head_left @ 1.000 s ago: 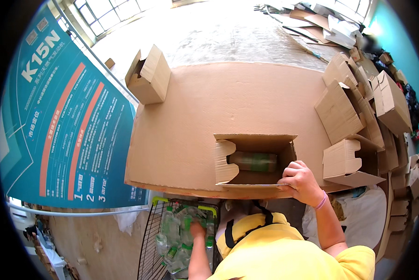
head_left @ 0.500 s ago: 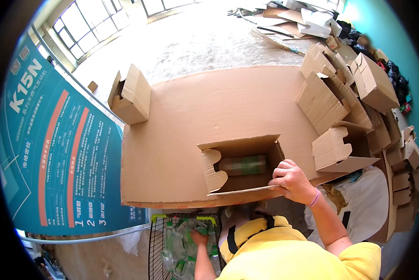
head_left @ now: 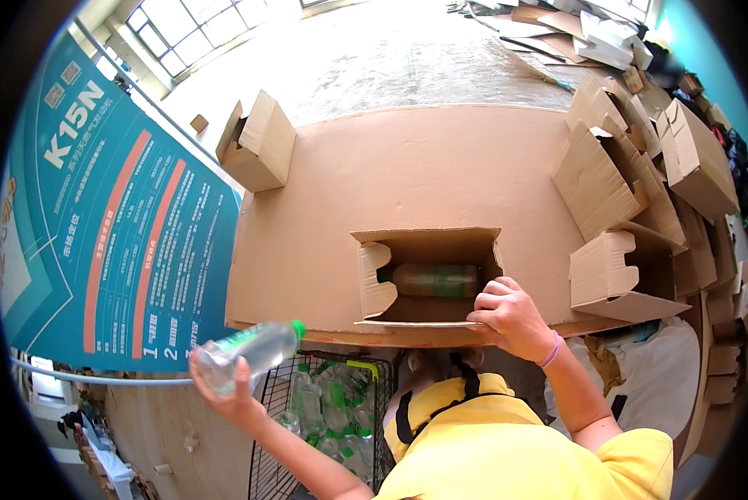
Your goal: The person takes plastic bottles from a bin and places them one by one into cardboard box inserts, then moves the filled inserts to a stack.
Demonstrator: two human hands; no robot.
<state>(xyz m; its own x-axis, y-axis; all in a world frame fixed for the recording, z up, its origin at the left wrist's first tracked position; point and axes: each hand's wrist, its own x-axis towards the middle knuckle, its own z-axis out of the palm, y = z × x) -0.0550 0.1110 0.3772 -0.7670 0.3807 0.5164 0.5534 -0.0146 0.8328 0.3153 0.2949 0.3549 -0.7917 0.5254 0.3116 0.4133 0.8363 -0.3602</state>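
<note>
Clear plastic lies in our left hand (head_left: pixel 232 403), its fingers wrapped round a bottle (head_left: pixel 256 355) held to the left of the open carton (head_left: pixel 379 298) and nearer our body. The bottle's long axis slants, with its green cap (head_left: pixel 298 328) pointing up and right, roughly carton-ward. Our right hand (head_left: pixel 514 320) pinches the carton's near right corner, well apart from that bottle. Inside, a second bottle (head_left: pixel 437 281) lies crosswise (cap to the left), nearer our right hand than our left.
</note>
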